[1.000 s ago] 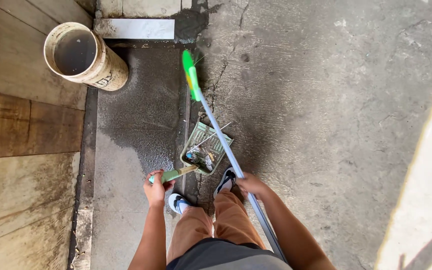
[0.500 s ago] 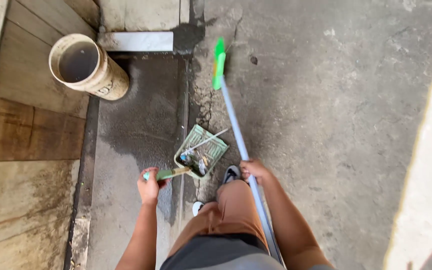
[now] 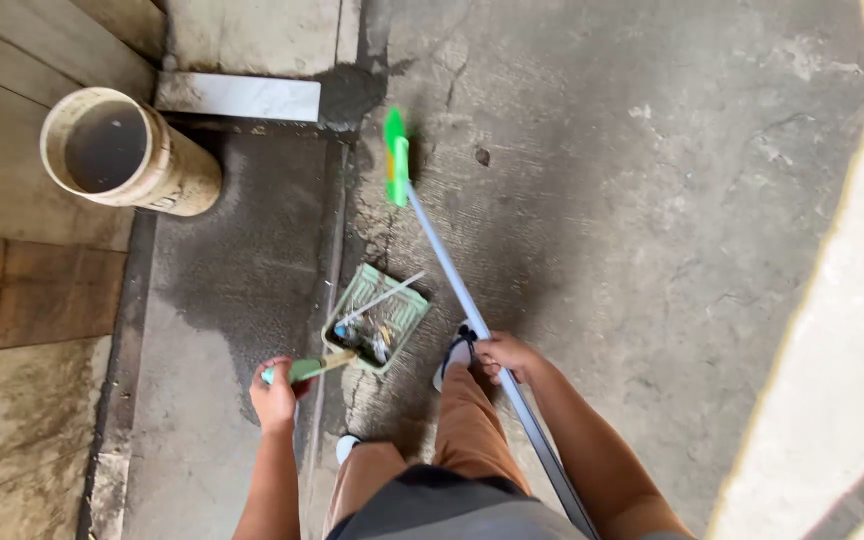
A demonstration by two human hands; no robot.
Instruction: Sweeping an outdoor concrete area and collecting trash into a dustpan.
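Gripping a dustpan [image 3: 377,322] — left hand [image 3: 274,395]; broom [image 3: 452,280] — right hand [image 3: 502,355].

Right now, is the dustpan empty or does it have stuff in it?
Not empty. The green dustpan, held by the left hand, has small scraps and a pale stick lying in its tray.

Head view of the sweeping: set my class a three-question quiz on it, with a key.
1. True or false: the left hand holds the dustpan by its handle.
2. What does the right hand grip?
3. The bucket stands: A) left of the broom head, B) inside the dustpan, C) by the right foot.

Key: 1 true; 2 the broom pole; 3 A.
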